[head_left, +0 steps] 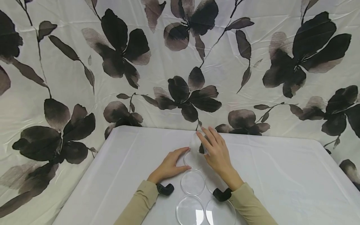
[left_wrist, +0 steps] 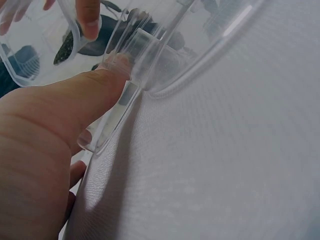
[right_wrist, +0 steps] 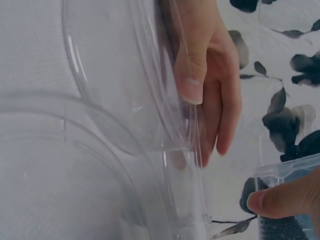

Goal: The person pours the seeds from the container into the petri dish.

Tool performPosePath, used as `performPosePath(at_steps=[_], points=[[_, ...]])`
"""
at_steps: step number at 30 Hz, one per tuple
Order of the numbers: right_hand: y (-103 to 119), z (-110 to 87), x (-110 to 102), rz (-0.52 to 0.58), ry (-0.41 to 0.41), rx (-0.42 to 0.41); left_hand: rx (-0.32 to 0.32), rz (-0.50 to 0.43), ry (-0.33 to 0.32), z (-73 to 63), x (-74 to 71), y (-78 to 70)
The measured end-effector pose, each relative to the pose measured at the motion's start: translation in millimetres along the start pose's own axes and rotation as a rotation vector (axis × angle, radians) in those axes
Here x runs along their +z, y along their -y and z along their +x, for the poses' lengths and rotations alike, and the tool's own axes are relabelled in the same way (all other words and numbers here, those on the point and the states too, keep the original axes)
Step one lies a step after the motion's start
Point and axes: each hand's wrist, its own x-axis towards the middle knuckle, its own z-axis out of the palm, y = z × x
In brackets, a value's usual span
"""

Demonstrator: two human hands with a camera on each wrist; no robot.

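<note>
Left hand is holding a clear dish, thumb and fingers spread around its edge; just beyond, right hand is pinching a box of dark grains. Likely risking spilled grains if the box is tipping too far.

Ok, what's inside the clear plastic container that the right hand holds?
Dark, grainy material sits inside the clear plastic container. The right hand covers part of it in the right wrist view; whatever lies behind the thumb there can't be seen.
</note>
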Motion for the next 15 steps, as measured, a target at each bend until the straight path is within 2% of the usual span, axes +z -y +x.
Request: performPosePath(at_steps=[15], points=[[-0.6, -2.0, 4.5, -0.018, 0.023, -0.027, -0.024, -0.005, 0.019, 0.7, -1.5, -0.9]])
